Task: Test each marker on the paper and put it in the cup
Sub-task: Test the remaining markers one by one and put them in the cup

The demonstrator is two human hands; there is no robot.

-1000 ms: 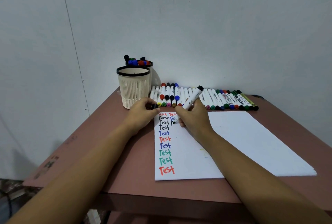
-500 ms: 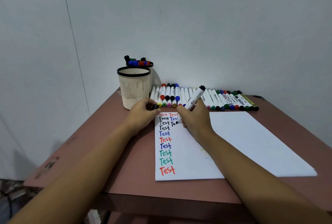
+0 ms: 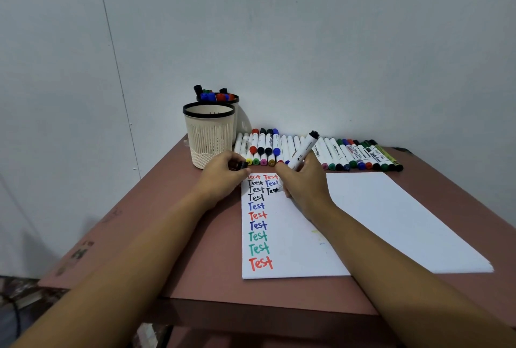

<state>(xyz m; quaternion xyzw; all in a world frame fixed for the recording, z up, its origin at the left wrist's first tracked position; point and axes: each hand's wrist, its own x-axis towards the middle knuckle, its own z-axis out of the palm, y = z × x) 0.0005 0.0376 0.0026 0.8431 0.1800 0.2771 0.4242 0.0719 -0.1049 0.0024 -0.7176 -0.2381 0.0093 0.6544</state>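
Ink had crept on: the black word in the third line of the second column on the paper [image 3: 377, 216] read only "T" a second earlier and now showed "Tes", with the tip of the black marker [image 3: 303, 150] down at its end. The right hand [image 3: 303, 183] gripped that marker in a writing hold. Its fingers were curled round the lower barrel, and the butt end leaned away toward one o'clock. At nine o'clock from it the left hand [image 3: 223, 174] had not moved. Its fingers were curled round the black cap [image 3: 242, 164], and it rested at the sheet's top left corner.

Judging by this, the test of this marker was nearly finished, with one letter left to write. Capping it and dropping it in a cup would come after.

Two cups stood at eleven o'clock of the paper. No markers showed in the front cup [image 3: 209, 138]. The rear cup [image 3: 233, 99], just behind it, had coloured marker ends sticking up over its rim. The rear one seemed the likelier destination, though that was only a guess.

The row of markers [image 3: 335, 152] lay at twelve o'clock of the sheet, along the far edge of the table [image 3: 167, 222]. By that count, much of the task remained.
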